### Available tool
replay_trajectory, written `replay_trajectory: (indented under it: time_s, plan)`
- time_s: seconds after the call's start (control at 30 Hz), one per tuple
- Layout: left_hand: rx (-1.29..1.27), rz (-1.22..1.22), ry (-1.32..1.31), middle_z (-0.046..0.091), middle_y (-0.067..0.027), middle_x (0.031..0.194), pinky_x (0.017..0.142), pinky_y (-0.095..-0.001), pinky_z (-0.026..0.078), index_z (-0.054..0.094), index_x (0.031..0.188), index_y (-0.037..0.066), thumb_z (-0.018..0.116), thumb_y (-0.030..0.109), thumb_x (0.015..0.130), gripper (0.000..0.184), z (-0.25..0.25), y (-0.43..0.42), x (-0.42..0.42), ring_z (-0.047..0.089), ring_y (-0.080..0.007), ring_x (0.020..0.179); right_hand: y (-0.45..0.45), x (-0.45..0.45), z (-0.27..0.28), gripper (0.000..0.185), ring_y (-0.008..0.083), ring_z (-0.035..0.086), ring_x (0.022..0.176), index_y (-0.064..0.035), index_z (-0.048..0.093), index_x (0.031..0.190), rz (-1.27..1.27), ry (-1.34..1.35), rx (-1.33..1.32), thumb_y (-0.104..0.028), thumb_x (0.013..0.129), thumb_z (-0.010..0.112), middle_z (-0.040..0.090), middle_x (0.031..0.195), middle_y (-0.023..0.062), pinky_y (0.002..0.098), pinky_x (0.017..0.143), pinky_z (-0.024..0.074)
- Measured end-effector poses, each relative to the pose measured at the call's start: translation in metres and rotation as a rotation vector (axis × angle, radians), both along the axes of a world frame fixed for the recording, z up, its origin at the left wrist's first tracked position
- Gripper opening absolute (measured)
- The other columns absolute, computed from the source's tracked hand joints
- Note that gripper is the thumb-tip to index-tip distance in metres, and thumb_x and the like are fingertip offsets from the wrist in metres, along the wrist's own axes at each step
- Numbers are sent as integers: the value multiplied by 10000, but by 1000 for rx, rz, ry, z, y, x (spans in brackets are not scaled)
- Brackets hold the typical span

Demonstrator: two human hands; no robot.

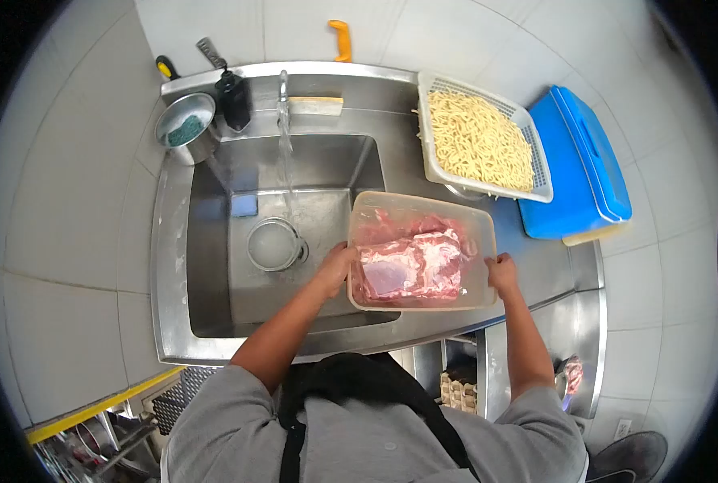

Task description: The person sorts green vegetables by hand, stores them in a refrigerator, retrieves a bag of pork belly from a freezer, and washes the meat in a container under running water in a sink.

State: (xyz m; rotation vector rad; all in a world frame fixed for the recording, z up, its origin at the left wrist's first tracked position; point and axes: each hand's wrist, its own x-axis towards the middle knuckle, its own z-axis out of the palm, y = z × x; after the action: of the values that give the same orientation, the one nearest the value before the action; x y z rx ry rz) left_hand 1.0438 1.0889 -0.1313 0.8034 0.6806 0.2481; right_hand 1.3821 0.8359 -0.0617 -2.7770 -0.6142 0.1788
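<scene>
A translucent plastic container (480,302) holds large pieces of raw meat (419,266) with white fat. It is held level over the right edge of the steel sink (326,294) and the counter beside it. My left hand (339,267) grips the container's left wall, and my right hand (502,274) grips its right wall. The fingers of both hands are partly hidden by the container. Water runs from the faucet (284,92) into the sink, where a round clear bowl (273,244) and a blue sponge (244,206) lie.
Behind the container stands a white perforated basket (542,177) of cut yellow strips (480,141), beside a blue cooler (568,169). At the back left are a metal pot (194,151) with a green scourer and a black bottle (232,101). An orange handle (340,42) rests against the wall.
</scene>
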Motion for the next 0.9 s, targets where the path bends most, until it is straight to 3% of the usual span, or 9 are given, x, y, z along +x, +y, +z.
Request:
replay_trajectory:
  time_s: [0.13, 0.23, 0.3, 0.33, 0.4, 0.47, 0.7, 0.8, 0.9]
  plan:
    - [81, 53, -17, 635, -151, 1100, 799, -367, 523, 533, 1223, -46, 560, 215, 796, 501, -13, 9, -16, 637, -244, 926, 13, -21, -2, 272, 265, 580, 667, 23, 602, 843, 8, 98, 141, -223, 809, 713, 637, 755, 152, 407, 634, 464]
    - [-40, 120, 19, 636, -152, 1107, 814, -393, 536, 541, 1222, -38, 558, 188, 798, 480, 8, 23, -47, 645, -268, 945, 34, -51, 0, 252, 233, 555, 632, 27, 605, 813, 46, 148, 212, -207, 817, 698, 614, 704, 140, 390, 611, 453]
    - [-304, 171, -229, 665, -135, 972, 768, -414, 558, 585, 1129, 13, 519, 173, 883, 301, 29, 35, -66, 659, -276, 827, 50, -66, -4, 238, 223, 554, 625, 25, 607, 808, 93, 141, 232, -197, 818, 692, 605, 682, 137, 381, 608, 454]
    - [-296, 163, -301, 651, -175, 1065, 862, -458, 539, 567, 1186, 1, 536, 194, 843, 394, 32, 42, -72, 648, -318, 930, 61, -71, -9, 232, 227, 560, 626, 23, 603, 796, 124, 119, 204, -191, 816, 691, 603, 675, 140, 385, 607, 455]
    - [-303, 149, -329, 637, -191, 1110, 902, -475, 520, 553, 1221, -6, 544, 218, 819, 459, 30, 64, -87, 634, -334, 981, 86, -83, -12, 227, 231, 566, 626, 21, 600, 785, 161, 98, 188, -185, 814, 689, 601, 667, 143, 388, 606, 455]
    - [-273, 81, -413, 605, -229, 1200, 963, -512, 485, 519, 1292, -22, 550, 281, 750, 622, 18, 91, -100, 606, -372, 1063, 114, -96, -8, 248, 417, 639, 786, 9, 637, 887, 179, 241, 200, -222, 801, 671, 650, 815, 260, 460, 699, 492]
    - [-176, 322, -245, 619, -194, 1126, 882, -498, 515, 562, 1218, -11, 555, 290, 720, 583, -19, 144, -168, 612, -375, 991, 204, -144, -31, 248, 430, 625, 754, 26, 604, 806, 339, 134, 254, -214, 792, 664, 642, 792, 255, 473, 690, 485]
    - [-142, 387, -71, 618, -186, 1080, 847, -504, 523, 568, 1195, -3, 545, 280, 716, 557, -27, 166, -191, 612, -370, 963, 225, -165, -62, 260, 458, 627, 854, 28, 622, 847, 452, 99, 215, -225, 798, 648, 649, 873, 279, 486, 756, 493]
    - [-157, 395, -38, 620, -178, 1090, 837, -493, 525, 571, 1191, 2, 528, 281, 723, 547, -44, 184, -202, 614, -364, 951, 248, -183, -71, 272, 447, 630, 936, 20, 643, 890, 349, 234, 202, -238, 806, 637, 655, 934, 280, 484, 825, 493]
